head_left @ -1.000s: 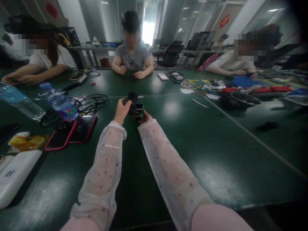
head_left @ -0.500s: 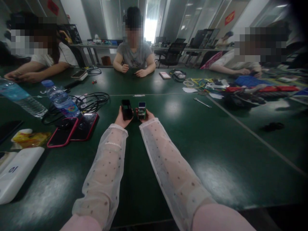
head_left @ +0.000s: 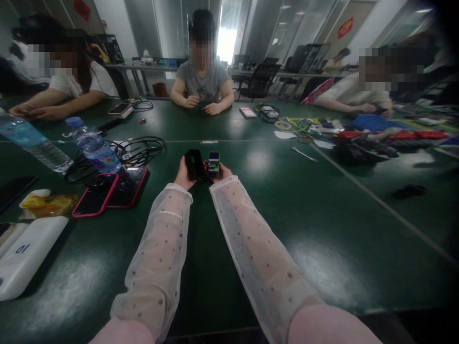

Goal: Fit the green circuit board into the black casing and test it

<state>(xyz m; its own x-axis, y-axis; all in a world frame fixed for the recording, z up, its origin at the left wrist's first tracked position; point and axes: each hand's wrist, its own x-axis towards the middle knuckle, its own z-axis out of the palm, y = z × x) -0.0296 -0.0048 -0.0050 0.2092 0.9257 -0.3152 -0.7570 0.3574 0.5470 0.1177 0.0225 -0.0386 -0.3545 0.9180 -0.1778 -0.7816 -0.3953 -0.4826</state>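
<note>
My left hand (head_left: 184, 176) is closed around a black case (head_left: 195, 165), a hollow box whose open side now faces me. Just to its right, my right hand (head_left: 223, 173) grips a small circuit board module (head_left: 214, 165) with a little screen at its top, held upright. The case and the module are side by side, very near each other; whether they touch is hard to tell. Both are held above the green table (head_left: 251, 215). My fingers behind the two things are mostly hidden.
To the left lie two red-edged phones (head_left: 95, 196), a water bottle (head_left: 93, 148), black cables (head_left: 143, 148) and a white device (head_left: 32, 253). A wrench (head_left: 304, 154) and tangled wires (head_left: 304, 125) lie to the right. Several people sit around the table.
The black case in my left hand has turned, so that its hollow inside shows more. The camera view has shifted slightly. My right hand still holds the module.
</note>
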